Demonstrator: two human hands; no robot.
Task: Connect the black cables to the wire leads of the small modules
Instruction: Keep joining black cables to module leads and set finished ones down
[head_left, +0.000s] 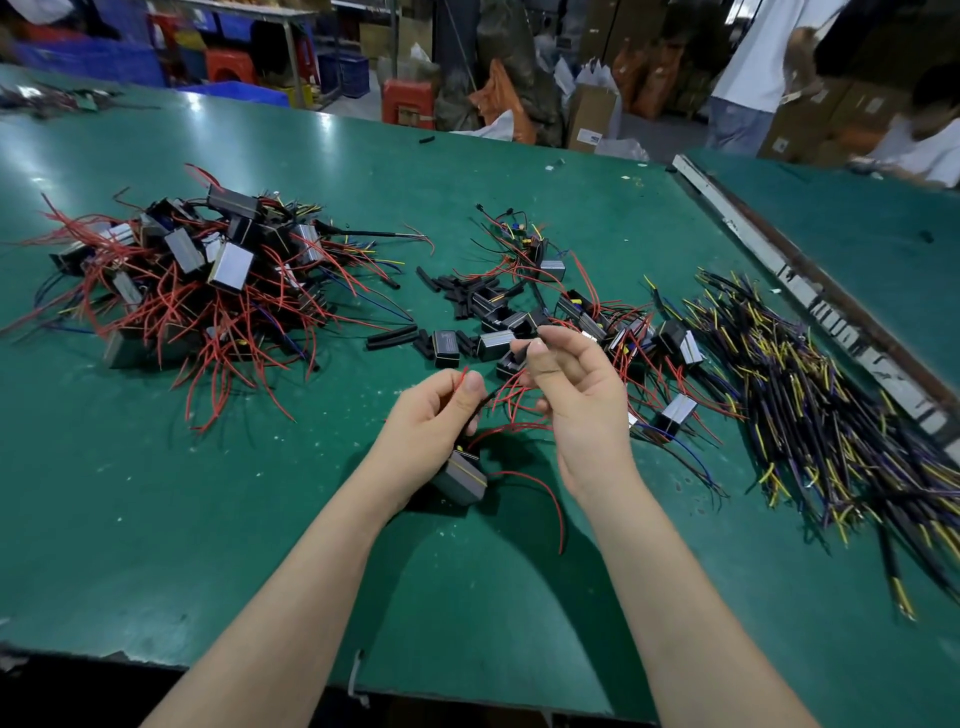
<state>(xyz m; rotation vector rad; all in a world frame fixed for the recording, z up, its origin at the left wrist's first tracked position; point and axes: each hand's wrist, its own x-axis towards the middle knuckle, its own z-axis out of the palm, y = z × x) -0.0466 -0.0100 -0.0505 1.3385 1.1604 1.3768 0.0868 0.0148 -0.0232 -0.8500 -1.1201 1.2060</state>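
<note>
- Your left hand (434, 410) pinches a red wire (460, 382) between thumb and fingers, its grip closed on that lead.
- The wire's small module (462, 480) hangs just below that hand, above the green bench (182, 493), with another red lead curling out toward your right forearm.
- Your right hand (576, 387) is just right of the module, above it, its grip closed on a short black tube (527, 344) between thumb and forefinger.
- Beyond the module lie loose black tubes (457, 299) and more modules (587, 317) with red leads.
- Far left of the module sits a big heap of modules (208, 270).
- Far right of it lies the pile of black cables (810, 395) with yellow and blue ends.
</note>
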